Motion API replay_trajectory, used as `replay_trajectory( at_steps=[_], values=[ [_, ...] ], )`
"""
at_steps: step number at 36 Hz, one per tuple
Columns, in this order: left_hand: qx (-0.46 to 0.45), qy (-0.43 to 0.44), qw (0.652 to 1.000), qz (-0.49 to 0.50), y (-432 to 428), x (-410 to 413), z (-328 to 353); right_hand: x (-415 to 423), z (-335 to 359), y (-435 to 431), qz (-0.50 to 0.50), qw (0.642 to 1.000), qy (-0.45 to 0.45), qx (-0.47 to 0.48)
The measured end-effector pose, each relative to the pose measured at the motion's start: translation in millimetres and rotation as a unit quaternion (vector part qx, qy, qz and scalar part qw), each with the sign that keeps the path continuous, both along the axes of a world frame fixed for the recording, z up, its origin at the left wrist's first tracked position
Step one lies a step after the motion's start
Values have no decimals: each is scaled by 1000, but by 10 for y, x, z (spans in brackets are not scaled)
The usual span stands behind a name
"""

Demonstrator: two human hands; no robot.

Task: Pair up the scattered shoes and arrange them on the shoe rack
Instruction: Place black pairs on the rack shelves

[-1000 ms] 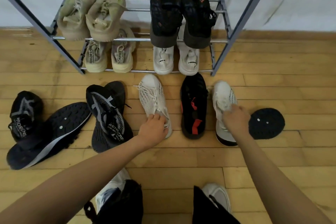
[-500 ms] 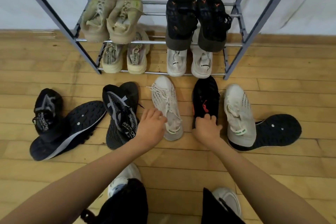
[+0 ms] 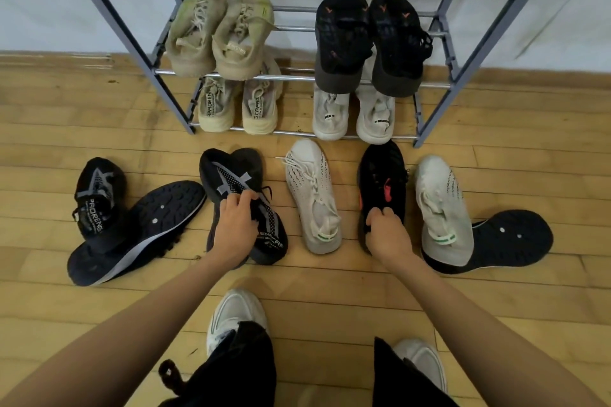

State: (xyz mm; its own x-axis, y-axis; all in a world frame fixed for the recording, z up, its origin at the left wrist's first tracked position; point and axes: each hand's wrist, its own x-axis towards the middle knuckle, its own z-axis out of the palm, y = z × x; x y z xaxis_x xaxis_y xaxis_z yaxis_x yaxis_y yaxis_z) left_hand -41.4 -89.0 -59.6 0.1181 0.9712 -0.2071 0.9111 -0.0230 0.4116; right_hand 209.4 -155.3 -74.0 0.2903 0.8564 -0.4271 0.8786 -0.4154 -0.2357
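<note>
Loose shoes lie on the wooden floor in front of the grey shoe rack (image 3: 139,53). My left hand (image 3: 235,225) grips the collar of a black-and-grey knit sneaker (image 3: 231,185). My right hand (image 3: 386,235) grips the heel of a black sneaker with red marks (image 3: 383,175). Between them lies a white knit sneaker (image 3: 312,195); its match (image 3: 441,208) lies right of the black one, resting on an upturned black sole (image 3: 515,238). At the left lie another black-and-grey sneaker (image 3: 96,195) and an upturned black shoe (image 3: 139,231).
The rack holds beige sneakers (image 3: 218,33) and black sneakers (image 3: 367,40) on the upper rail, cream sneakers (image 3: 236,106) and white sneakers (image 3: 353,116) on the bottom one. My own white shoes (image 3: 234,314) stand on the floor below.
My left hand left the white sneaker and moved left onto the black-and-grey one. My right hand moved from the right white sneaker to the black-and-red one and now grips its heel.
</note>
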Motion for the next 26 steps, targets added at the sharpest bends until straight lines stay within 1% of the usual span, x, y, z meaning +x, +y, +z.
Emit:
replay_trajectory(
  at_steps=[3, 4, 5, 6, 7, 8, 9, 10, 11, 12, 15, 17, 20, 22, 25, 26],
  values=[
    [17, -64, 998, 20, -24, 2, 2, -26, 38, 5, 18, 998, -64, -13],
    [17, -75, 997, 21, -23, -7, -11, -55, 58, 6, 22, 996, -85, 2],
    [18, -86, 996, 22, -20, -13, -28, -90, 79, 13, 28, 995, -92, 37],
    [19, -99, 994, 29, -16, -20, -40, -136, 104, 29, 39, 992, -80, 88],
    [17, -119, 992, 49, -16, -24, -44, -196, 135, 53, 54, 988, -45, 135],
    [11, -143, 986, 82, -19, -23, -35, -274, 174, 91, 63, 984, 16, 165],
    [3, -164, 979, 119, -22, -22, -31, -367, 218, 138, 64, 979, 88, 171],
    [-16, -176, 972, 157, -16, -26, -47, -471, 261, 186, 63, 975, 151, 151],
    [-42, -189, 963, 187, -9, -32, -61, -578, 294, 232, 67, 972, 192, 114],
    [-72, -208, 954, 205, 5, -46, -91, -680, 306, 275, 79, 973, 205, 77],
    [-125, -244, 935, 224, 55, -83, -147, -907, 254, 366, 129, 973, 192, -6],
    [-135, -246, 940, 195, 81, -106, -146, -978, 186, 411, 150, 971, 184, -34],
    [-163, -265, 946, 94, 131, -159, -104, -1022, 103, 443, 167, 972, 160, -48],
    [-137, -247, 957, 62, 191, -248, -63, -1058, 74, 426, 181, 973, 133, -45],
    [-33, -128, 989, 63, 253, -426, -77, -1106, 48, 384, 217, 971, 94, -41],
    [-29, -79, 994, 63, 243, -466, -100, -1124, 27, 378, 232, 968, 84, -36]
  ],
)
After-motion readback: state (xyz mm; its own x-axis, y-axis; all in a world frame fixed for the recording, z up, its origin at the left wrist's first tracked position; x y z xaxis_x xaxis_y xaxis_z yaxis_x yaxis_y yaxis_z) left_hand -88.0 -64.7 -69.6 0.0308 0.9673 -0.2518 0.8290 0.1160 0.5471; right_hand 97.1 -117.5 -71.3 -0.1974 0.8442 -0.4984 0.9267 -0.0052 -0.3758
